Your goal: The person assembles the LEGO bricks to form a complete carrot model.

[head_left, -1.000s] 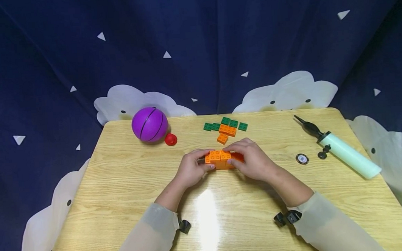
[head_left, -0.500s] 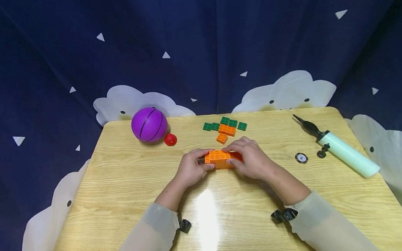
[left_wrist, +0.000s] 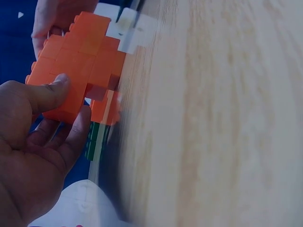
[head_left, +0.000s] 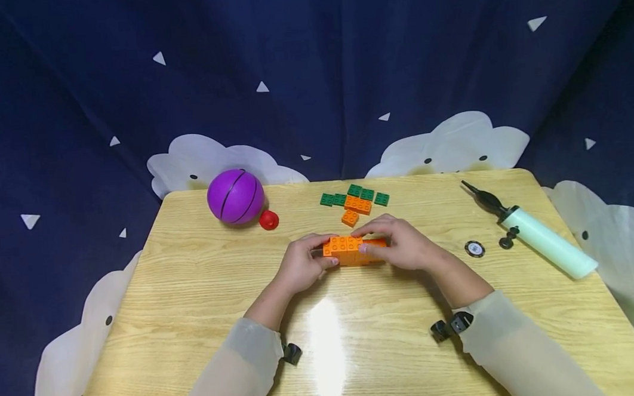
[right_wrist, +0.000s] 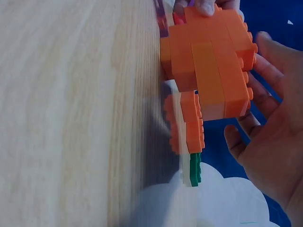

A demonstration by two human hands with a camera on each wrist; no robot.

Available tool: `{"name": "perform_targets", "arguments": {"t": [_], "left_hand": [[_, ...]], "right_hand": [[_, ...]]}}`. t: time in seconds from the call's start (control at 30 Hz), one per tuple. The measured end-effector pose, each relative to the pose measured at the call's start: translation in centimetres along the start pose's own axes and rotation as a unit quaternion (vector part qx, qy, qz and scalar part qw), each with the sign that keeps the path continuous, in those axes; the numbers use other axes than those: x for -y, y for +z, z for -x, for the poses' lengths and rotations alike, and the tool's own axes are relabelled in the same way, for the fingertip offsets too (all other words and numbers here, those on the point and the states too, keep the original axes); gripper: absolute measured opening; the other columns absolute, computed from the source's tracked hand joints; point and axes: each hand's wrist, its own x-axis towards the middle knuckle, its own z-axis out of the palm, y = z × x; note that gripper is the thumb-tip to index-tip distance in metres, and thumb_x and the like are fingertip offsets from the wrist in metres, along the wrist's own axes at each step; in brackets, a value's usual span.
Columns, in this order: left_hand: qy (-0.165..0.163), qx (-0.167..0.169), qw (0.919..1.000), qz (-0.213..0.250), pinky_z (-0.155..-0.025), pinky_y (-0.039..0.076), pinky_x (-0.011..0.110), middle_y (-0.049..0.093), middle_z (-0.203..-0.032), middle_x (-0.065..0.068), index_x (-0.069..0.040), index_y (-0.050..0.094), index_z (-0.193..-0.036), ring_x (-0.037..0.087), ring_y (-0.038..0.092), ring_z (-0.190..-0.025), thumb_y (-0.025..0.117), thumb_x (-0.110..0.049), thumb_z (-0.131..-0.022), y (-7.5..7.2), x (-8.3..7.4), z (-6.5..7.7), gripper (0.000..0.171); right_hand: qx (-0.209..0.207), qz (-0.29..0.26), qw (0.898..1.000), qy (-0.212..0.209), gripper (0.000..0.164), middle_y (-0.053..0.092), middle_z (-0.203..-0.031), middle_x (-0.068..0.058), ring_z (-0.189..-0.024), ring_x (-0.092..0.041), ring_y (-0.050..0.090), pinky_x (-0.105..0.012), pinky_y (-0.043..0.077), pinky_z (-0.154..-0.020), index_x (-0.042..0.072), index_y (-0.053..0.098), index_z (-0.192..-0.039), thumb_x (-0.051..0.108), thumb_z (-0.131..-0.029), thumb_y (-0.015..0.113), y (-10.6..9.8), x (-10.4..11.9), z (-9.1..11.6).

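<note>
An orange stepped block built of joined toy building bricks [head_left: 343, 250] stands between both hands in the middle of the table. My left hand [head_left: 301, 263] grips its left end, with the thumb [left_wrist: 59, 87] on the near face and the fingers behind. At its right side is my right hand [head_left: 405, 244]. In the right wrist view, the fingers of the right hand [right_wrist: 279, 104] reach loosely along the studded side and are not wrapped round the block. Whether its fingertips touch the bricks is partly hidden.
Loose orange bricks [head_left: 358, 205] and several green bricks [head_left: 367, 194] lie behind the block. A purple ball [head_left: 235, 196] and a red cap-shaped piece [head_left: 268, 220] are at the back left. On the right lie a round chip [head_left: 474, 249], a small black piece [head_left: 507, 239] and a hand pump [head_left: 548, 243].
My right hand has loosened and shifted slightly right and back, so more of the block's right end shows. The left hand and the block stay almost where they were.
</note>
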Motion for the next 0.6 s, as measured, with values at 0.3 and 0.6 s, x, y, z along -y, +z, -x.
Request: {"name": "perform_targets", "arguments": {"t": [0.3, 0.6], "left_hand": [[0.007, -0.003, 1.0, -0.001, -0.098, 0.055, 0.037, 0.071, -0.119, -0.001, -0.021, 0.074, -0.13, 0.017, 0.066, -0.111, 0.087, -0.011, -0.084, 0.0, -0.1, 0.1, 0.049], [-0.007, -0.002, 1.0, 0.002, -0.096, 0.056, 0.036, 0.071, -0.121, -0.001, -0.021, 0.074, -0.13, 0.017, 0.066, -0.112, 0.087, -0.01, -0.084, -0.1, -0.1, 0.1, 0.05]], "right_hand": [[-0.008, -0.009, 1.0, 0.026, 0.035, 0.071, -0.114, 0.003, -0.105, -0.02, 0.062, -0.045, 0.055, -0.092, 0.015, 0.074, -0.128, 0.038, -0.103, 0.065, -0.6, -0.4, -1.4], [-0.015, 0.025, 0.998, 0.061, 0.036, 0.072, -0.114, 0.0, -0.091, -0.021, 0.062, -0.039, 0.054, -0.08, 0.018, 0.073, -0.13, 0.041, -0.106, 0.059, -0.5, -0.9, -2.8]]}}
